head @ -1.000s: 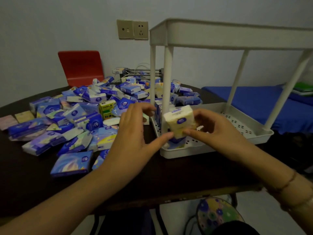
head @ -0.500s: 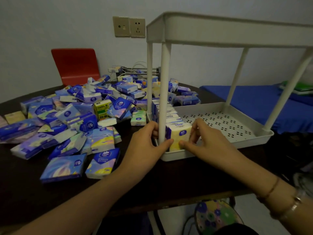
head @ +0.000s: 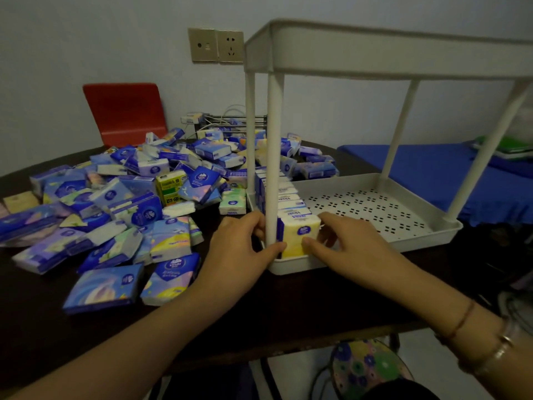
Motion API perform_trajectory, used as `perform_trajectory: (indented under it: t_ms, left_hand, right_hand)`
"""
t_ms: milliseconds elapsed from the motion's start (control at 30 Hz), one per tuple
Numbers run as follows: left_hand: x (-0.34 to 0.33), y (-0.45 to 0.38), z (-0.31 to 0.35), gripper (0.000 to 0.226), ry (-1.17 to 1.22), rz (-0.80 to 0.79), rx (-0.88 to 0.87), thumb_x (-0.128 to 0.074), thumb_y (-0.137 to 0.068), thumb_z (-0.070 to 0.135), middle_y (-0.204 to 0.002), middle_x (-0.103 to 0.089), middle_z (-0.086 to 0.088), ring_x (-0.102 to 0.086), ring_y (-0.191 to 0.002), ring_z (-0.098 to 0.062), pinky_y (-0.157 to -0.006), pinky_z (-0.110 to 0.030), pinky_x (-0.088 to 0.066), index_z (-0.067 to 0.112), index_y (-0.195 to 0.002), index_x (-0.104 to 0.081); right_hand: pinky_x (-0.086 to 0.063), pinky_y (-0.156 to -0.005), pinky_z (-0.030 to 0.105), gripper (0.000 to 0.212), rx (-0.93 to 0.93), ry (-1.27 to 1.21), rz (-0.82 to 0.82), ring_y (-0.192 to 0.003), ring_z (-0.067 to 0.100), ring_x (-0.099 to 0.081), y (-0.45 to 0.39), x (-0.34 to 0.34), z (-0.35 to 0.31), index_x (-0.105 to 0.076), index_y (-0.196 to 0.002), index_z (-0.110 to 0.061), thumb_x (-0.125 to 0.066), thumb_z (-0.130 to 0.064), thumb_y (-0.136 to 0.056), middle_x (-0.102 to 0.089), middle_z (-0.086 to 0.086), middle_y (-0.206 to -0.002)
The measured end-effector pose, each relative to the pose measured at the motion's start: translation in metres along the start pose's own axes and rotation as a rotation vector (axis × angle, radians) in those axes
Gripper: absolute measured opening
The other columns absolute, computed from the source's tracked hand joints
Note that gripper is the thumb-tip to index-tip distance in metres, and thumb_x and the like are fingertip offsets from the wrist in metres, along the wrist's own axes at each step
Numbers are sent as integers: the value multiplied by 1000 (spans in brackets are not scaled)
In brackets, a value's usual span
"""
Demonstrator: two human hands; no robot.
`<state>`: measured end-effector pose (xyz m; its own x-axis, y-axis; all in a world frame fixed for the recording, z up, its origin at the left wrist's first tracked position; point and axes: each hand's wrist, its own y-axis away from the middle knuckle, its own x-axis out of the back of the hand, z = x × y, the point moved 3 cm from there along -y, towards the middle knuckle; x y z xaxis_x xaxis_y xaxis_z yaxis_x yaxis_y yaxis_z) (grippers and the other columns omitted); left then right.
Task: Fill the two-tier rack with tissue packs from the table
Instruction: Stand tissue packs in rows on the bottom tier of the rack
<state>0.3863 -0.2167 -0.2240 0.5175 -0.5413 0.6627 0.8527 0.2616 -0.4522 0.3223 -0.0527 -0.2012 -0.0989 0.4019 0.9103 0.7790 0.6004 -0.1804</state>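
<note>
At the near left corner of the white plastic two-tier rack's [head: 403, 53] perforated lower tray [head: 375, 209], a yellow tissue pack [head: 300, 236] stands upright, fronting a row of packs on edge. Left hand [head: 239, 249] and right hand [head: 349, 246] pinch it between them, thumbs on its face. Glossy blue packs [head: 115, 215] lie heaped on the dark table [head: 86, 327] left of the rack.

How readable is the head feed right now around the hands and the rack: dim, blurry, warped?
Head view: dim indoor light with a bluish cast, and the dark table swallows detail; the yellow pack between left hand and right hand is readable though soft, and the fingertips are slightly smeared; wide-angle distortion splays the rack posts; no glare.
</note>
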Motion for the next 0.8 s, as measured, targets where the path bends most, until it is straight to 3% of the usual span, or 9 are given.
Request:
perform_trajectory:
  t_ms: [67, 200, 367, 467, 533, 633, 733, 800]
  left_hand:
    - [3, -1, -1, 31, -28, -9, 4, -73, -76, 41, -85, -57, 14, -49, -93, -13, -82, -39, -46, 21, -96, -62]
    - [11, -2, -4, 27, -27, -57, 21, -71, -78, 37, -87, -55, 16, -47, -97, -10, -83, -31, -44, 26, -100, -60]
    - [18, -5, -11, 22, 224, -165, 89, -65, -76, 12, -94, -59, 6, -52, -95, -11, -82, -22, -43, 19, -95, -56]
    - [22, -21, -19, 24, 259, -109, 86, -54, -79, -7, -93, -60, 2, -55, -88, -6, -74, -13, -42, 11, -96, -55]
    - [22, -36, -30, 24, 225, -41, 86, -50, -81, -9, -93, -61, 1, -56, -87, -4, -72, -14, -42, 9, -96, -56]
    - [10, -47, -42, 19, 154, -17, 33, -53, -85, -3, -95, -61, -1, -58, -87, -9, -72, -16, -42, 12, -97, -59]
    - [-5, -43, -48, 19, 91, -27, -7, -55, -90, 8, -100, -57, 1, -56, -93, -11, -76, -13, -41, 13, -108, -59]
    - [-11, -40, -51, 21, 99, -26, -11, -51, -93, 10, -105, -55, 2, -54, -99, -12, -84, -23, -43, 16, -113, -56]
  right_hand:
    - [-43, -92, 39, 22, 21, 28, 14, -86, 8, -54, 0, -1, -4, -51, -95, -27, -49, -49, -90, -54, -17, -82]
    - [-43, -92, 36, 24, 14, -26, -18, -83, 3, -56, -2, -4, -6, -52, -107, -29, -53, -45, -88, -58, -20, -82]
    - [-49, -83, 34, 19, -112, -200, -54, -85, 5, -60, -17, 5, 12, -54, -96, -30, -55, -18, -82, -70, -10, -86]
    - [-48, -76, 29, 19, -154, -251, 52, -89, 9, -58, -46, 7, 31, -55, -98, -26, -52, -12, -86, -65, -6, -101]
    - [-43, -78, 25, 25, -133, -204, 104, -97, 13, -55, -74, 4, 40, -56, -111, -21, -50, -10, -89, -59, -2, -114]
    - [-43, -92, 33, 41, -72, -84, 160, -114, 27, -51, -126, -6, 54, -51, -128, -16, -52, -13, -86, -52, 11, -128]
    - [-40, -102, 47, 50, -126, 28, 120, -126, 34, -40, -172, -18, 68, -42, -134, -30, -54, -32, -86, -40, 12, -141]
    - [-35, -103, 54, 45, -195, 112, 107, -131, 37, -33, -192, -23, 77, -42, -131, -35, -50, -44, -87, -32, 13, -146]
